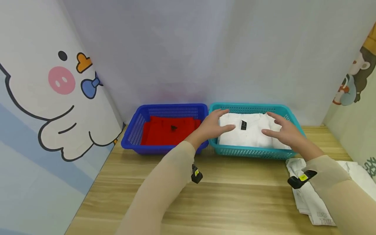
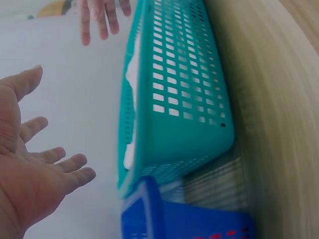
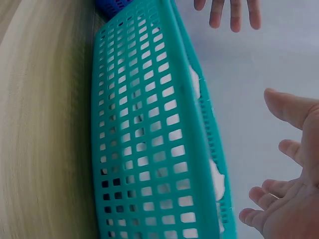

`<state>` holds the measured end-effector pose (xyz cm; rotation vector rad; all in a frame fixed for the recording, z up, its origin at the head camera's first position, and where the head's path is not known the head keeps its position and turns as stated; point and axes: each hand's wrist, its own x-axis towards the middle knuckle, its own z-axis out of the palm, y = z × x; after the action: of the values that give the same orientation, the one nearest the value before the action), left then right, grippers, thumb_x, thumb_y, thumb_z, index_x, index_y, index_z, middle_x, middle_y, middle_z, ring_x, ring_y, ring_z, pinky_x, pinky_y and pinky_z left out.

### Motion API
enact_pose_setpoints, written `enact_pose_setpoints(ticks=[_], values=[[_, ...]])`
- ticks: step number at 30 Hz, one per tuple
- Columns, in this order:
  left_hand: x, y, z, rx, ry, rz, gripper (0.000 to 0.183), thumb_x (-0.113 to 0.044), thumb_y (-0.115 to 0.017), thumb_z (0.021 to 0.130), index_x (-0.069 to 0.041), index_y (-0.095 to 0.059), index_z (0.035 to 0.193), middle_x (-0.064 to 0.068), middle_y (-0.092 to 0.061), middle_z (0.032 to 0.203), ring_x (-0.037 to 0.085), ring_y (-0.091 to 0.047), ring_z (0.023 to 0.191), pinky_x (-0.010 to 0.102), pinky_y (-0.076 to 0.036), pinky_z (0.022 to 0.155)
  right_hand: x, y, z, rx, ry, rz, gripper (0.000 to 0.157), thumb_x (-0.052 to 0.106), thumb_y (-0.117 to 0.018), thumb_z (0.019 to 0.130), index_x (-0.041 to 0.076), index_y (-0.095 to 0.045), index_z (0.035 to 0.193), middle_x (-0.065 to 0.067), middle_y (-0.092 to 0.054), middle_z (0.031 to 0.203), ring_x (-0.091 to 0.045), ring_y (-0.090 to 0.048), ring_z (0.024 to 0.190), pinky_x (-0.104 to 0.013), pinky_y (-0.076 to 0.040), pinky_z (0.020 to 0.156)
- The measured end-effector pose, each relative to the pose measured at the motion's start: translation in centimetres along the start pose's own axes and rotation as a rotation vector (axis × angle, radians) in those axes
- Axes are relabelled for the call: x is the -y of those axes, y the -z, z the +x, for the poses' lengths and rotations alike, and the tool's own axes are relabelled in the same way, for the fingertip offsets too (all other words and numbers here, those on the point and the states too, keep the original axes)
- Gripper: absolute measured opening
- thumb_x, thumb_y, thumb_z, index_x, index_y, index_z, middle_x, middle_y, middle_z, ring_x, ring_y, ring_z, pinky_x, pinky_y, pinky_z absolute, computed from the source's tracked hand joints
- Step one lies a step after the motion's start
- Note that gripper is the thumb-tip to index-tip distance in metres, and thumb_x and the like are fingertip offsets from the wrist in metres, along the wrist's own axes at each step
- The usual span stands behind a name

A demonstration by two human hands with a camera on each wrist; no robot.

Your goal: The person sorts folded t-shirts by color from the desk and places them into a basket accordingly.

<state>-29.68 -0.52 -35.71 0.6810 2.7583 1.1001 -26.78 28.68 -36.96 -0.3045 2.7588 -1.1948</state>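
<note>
Folded white cloth (image 1: pixel 252 137), with a small black tag on top, lies in the teal basket (image 1: pixel 252 152). Above its left part is my left hand (image 1: pixel 212 125), fingers spread and holding nothing. My right hand (image 1: pixel 286 132) hovers over the basket's right side, also spread and without anything in it. In both wrist views the hands stand above the basket's rim, apart from it. The left wrist view shows the left palm (image 2: pixel 30 174) with fingers extended; the right wrist view shows the right palm (image 3: pixel 294 204) likewise.
A blue basket (image 1: pixel 132 133) holding folded red cloth (image 1: pixel 170 133) stands against the teal one on the left. White printed cloth (image 1: pixel 317 205) lies at the table's right, partly under the right forearm. A pale curtain (image 1: pixel 182 49) hangs behind the wooden table (image 1: pixel 229 202).
</note>
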Motion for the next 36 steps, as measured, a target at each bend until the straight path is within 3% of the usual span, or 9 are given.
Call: enact_pose_setpoints(ticks=[7,14,18,22,24,29,36], values=[[-1.3,1.5,-4.6,-0.006,-0.15,0.199,0.078,-0.052,-0.062,0.088,-0.027,-0.027,0.153,0.004,-0.015,0.16,0.027,-0.019,0.144,0.052,-0.033,0.108,0.7,1.2,-3.9,-0.03,0.156,-0.003,0.084,0.026,-0.066,0.092,0.018,-0.012,0.156,-0.018,-0.006,0.159,-0.047,-0.007,0.142,-0.074,-0.016,0.101],[-2.6,-0.6,-8.0,-0.093,-0.405,0.551,0.083,-0.061,-0.058,0.086,-0.021,-0.029,0.152,0.012,-0.021,0.157,0.031,-0.026,0.141,0.05,-0.028,0.111,-0.6,2.0,-8.9,-0.131,0.203,-0.012,0.083,0.015,-0.067,0.091,0.023,-0.016,0.156,-0.013,-0.008,0.16,-0.036,-0.003,0.145,-0.071,-0.008,0.105],[-3.6,-2.9,-9.4,-0.095,-0.481,0.657,0.083,-0.065,-0.054,0.086,-0.021,-0.029,0.152,0.013,-0.025,0.155,0.033,-0.031,0.139,0.051,-0.034,0.107,-2.6,2.0,-11.7,-0.201,0.188,-0.069,0.085,0.014,-0.068,0.091,0.019,-0.014,0.156,-0.018,-0.008,0.159,-0.033,0.001,0.145,-0.071,-0.003,0.105],[-4.9,-5.9,-10.2,-0.032,-0.53,0.679,0.084,-0.068,-0.049,0.087,-0.023,-0.025,0.153,0.012,-0.024,0.156,0.03,-0.028,0.14,0.048,-0.034,0.108,-5.0,2.0,-13.9,-0.252,0.102,-0.138,0.087,0.02,-0.067,0.092,0.013,-0.008,0.156,-0.025,-0.004,0.157,-0.045,0.004,0.142,-0.074,-0.001,0.102],[-5.5,-7.7,-10.2,0.005,-0.553,0.696,0.084,-0.07,-0.046,0.087,-0.024,-0.024,0.154,0.01,-0.023,0.156,0.029,-0.026,0.141,0.046,-0.032,0.11,-6.7,2.0,-14.7,-0.288,0.099,-0.154,0.088,0.018,-0.068,0.091,0.006,-0.009,0.155,-0.029,-0.004,0.156,-0.051,0.004,0.14,-0.075,0.001,0.1],[-7.1,-12.4,-9.4,0.144,-0.541,0.785,0.085,-0.077,-0.036,0.085,-0.031,-0.016,0.155,0.002,-0.016,0.159,0.023,-0.018,0.144,0.042,-0.028,0.112,-11.7,2.1,-16.0,-0.382,0.099,-0.25,0.089,0.018,-0.073,0.086,-0.009,-0.016,0.148,-0.039,-0.01,0.149,-0.059,-0.003,0.135,-0.074,0.001,0.101],[-9.2,-18.3,-8.0,0.305,-0.466,0.832,0.087,-0.084,-0.031,0.08,-0.042,-0.008,0.153,-0.007,-0.008,0.159,0.012,-0.013,0.143,0.036,-0.029,0.11,-17.3,1.4,-17.8,-0.389,-0.066,-0.384,0.092,0.039,-0.07,0.087,-0.011,-0.019,0.146,-0.045,-0.004,0.144,-0.061,0.004,0.133,-0.072,0.005,0.102]])
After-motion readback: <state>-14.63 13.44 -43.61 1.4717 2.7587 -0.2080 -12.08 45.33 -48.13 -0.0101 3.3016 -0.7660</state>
